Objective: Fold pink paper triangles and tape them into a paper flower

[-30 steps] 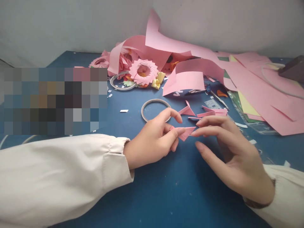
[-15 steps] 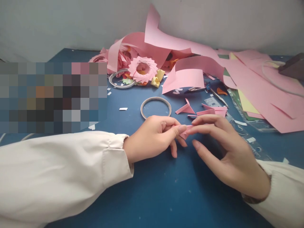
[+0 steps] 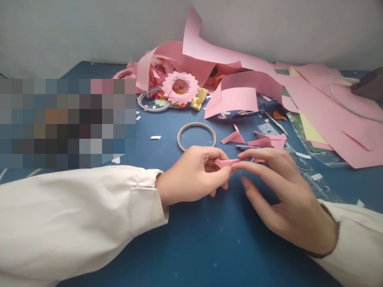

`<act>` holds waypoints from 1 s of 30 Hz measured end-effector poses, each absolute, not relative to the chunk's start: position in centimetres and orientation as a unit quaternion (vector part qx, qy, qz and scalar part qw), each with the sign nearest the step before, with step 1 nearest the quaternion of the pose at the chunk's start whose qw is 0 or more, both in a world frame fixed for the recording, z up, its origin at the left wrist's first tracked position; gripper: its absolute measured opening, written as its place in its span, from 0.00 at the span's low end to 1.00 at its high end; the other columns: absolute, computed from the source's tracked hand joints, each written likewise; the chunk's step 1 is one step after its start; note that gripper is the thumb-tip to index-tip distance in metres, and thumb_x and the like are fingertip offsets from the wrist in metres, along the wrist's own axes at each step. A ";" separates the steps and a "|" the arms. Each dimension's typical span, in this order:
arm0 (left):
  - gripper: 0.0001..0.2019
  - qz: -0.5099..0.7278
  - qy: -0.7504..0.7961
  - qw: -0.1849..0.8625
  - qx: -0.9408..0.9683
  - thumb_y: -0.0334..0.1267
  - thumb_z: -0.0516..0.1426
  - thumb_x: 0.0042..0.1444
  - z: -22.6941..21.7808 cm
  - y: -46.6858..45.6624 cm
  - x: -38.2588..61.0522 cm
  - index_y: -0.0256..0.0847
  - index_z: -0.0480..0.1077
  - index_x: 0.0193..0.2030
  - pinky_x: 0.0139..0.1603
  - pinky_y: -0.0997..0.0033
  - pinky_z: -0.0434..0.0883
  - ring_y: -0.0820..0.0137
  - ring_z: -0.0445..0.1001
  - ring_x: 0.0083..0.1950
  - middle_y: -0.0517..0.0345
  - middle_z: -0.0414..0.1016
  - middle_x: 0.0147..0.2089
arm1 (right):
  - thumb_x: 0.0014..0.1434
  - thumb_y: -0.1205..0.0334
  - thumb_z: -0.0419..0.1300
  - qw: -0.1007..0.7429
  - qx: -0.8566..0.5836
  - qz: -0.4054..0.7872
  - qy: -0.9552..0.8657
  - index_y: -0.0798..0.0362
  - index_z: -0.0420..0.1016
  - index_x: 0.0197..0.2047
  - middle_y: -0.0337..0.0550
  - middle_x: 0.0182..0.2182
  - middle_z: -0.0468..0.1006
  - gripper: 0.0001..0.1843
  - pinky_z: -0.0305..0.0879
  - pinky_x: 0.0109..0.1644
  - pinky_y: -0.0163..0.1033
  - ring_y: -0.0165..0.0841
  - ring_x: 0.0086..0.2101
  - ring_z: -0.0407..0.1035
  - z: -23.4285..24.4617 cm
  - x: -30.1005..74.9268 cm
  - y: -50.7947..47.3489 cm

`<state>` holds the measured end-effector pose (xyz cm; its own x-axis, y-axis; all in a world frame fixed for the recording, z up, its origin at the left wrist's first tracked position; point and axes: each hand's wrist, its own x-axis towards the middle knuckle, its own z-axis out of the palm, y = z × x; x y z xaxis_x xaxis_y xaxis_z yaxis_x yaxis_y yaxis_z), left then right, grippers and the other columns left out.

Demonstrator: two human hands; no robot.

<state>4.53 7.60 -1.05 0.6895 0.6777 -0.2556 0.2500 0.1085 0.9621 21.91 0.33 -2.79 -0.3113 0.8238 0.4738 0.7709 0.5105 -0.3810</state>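
Observation:
My left hand [image 3: 199, 175] pinches a small folded pink paper piece [image 3: 226, 163] between thumb and fingers, low over the blue table. My right hand [image 3: 281, 195] has its fingers stretched out, their tips resting against the paper's right end, while its thumb stands well apart below. Part of the paper is hidden by my fingers. Just beyond the hands lie a V-shaped folded pink piece [image 3: 234, 135] and more folded pink pieces [image 3: 277, 141]. A thin roll of tape [image 3: 196, 125] lies flat behind my left hand.
Behind are a pleated pink paper ring [image 3: 168, 88], another tape roll [image 3: 141, 103], a yellow folded piece [image 3: 198, 99] and curled pink paper [image 3: 230, 99]. Large pink sheets [image 3: 344, 127] and a clear ruler [image 3: 317, 183] lie at right. White scraps are scattered; a blurred patch covers the left.
The folded paper has turned in my left hand, showing its long edge. My left fingers have curled in, and my right fingers have slid slightly left along the piece.

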 end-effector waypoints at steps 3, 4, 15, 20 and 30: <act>0.04 0.174 0.370 0.642 0.648 0.30 0.55 0.53 -1.1 7.6 4.7 0.34 0.66 0.28 0.20 0.83 0.59 0.82 0.60 0.19 0.67 0.61 0.20 | 0.54 0.75 0.55 0.283 -0.487 -0.005 -0.826 0.57 0.67 0.51 0.54 0.48 0.70 0.20 0.58 0.53 0.56 0.47 0.51 0.63 -2.8 21.7 0.1; 0.04 0.181 0.371 0.641 0.648 0.30 0.55 0.52 -1.1 7.6 4.7 0.34 0.66 0.27 0.21 0.84 0.58 0.82 0.59 0.21 0.67 0.59 0.20 | 0.54 0.74 0.55 0.273 -0.487 -0.021 -0.829 0.58 0.68 0.51 0.55 0.48 0.70 0.20 0.58 0.53 0.56 0.47 0.51 0.64 -2.8 21.7 0.0; 0.05 0.179 0.374 0.635 0.652 0.32 0.54 0.51 -1.2 7.7 4.7 0.34 0.65 0.27 0.26 0.80 0.57 0.80 0.57 0.25 0.65 0.58 0.23 | 0.55 0.72 0.55 0.290 -0.510 -0.017 -0.810 0.56 0.69 0.51 0.54 0.49 0.71 0.19 0.57 0.52 0.55 0.47 0.51 0.64 -2.7 21.3 -0.4; 0.05 0.176 0.374 0.637 0.651 0.32 0.55 0.51 -1.1 7.7 4.8 0.35 0.65 0.26 0.26 0.80 0.57 0.79 0.58 0.25 0.65 0.58 0.23 | 0.55 0.73 0.55 0.294 -0.512 -0.026 -0.807 0.54 0.68 0.52 0.52 0.50 0.71 0.21 0.57 0.52 0.56 0.47 0.51 0.64 -2.8 21.4 -0.4; 0.08 0.180 0.376 0.644 0.641 0.34 0.55 0.53 -0.7 7.8 4.8 0.34 0.64 0.26 0.24 0.81 0.55 0.81 0.56 0.24 0.66 0.58 0.22 | 0.55 0.73 0.55 0.293 -0.503 -0.023 -0.813 0.57 0.66 0.55 0.54 0.52 0.70 0.24 0.57 0.53 0.57 0.47 0.51 0.64 -2.8 21.5 -0.2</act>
